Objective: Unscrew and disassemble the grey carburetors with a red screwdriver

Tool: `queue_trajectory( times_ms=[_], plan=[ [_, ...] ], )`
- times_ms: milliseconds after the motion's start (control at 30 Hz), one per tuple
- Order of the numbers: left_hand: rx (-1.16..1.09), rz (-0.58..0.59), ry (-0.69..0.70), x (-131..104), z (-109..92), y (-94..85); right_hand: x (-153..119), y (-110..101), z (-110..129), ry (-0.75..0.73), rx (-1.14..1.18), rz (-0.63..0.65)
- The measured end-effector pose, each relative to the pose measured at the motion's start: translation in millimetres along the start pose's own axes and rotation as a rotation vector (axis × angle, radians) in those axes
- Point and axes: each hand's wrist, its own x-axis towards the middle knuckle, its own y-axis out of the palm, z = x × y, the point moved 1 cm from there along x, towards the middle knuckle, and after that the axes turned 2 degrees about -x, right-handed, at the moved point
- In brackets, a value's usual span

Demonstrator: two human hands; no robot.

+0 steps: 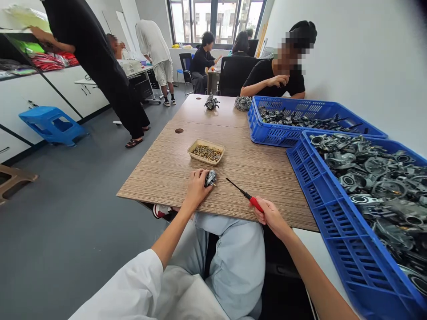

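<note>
Near the table's front edge, my left hand (197, 189) is closed around a small grey metal part (211, 178), which looks like a carburetor and rests on the tabletop. My fingers cover its left side. To the right, my right hand (269, 214) grips the red handle of a screwdriver (247, 194). Its dark shaft points up and left, with the tip apart from the metal part. Just beyond my left hand sits a beige tray (190, 152) of small brass-coloured and dark screws or fittings.
Two blue crates (307, 178) full of metal parts line the right side. Another metal assembly (211, 102) and a grey clump (243, 103) lie at the table's far end. A co-worker (276, 78) sits there. Other people stand or sit farther back. A blue stool (51, 122) is at left.
</note>
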Motion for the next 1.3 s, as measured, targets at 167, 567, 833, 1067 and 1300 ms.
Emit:
queue_trajectory(
  times_ms=[167, 567, 833, 1067, 1300],
  plan=[
    [0.028, 0.016, 0.028, -1, 0, 0.1, 0, 6, 0, -0.042, 0.005, 0.098],
    [-0.078, -0.019, -0.055, 1, 4, 0.2, -5, 13, -4, -0.018, -0.096, 0.194],
    [-0.080, -0.022, -0.075, 1, 2, -1.1, -2, 10, -8, -0.055, -0.118, 0.221],
    [-0.032, -0.017, -0.009, -8, 1, -6.3, 1, 14, -16, -0.147, -0.031, 0.194],
    [0.033, -0.008, 0.036, -2, 20, 0.2, 8, 14, -26, -0.223, 0.105, -0.097]
  ],
)
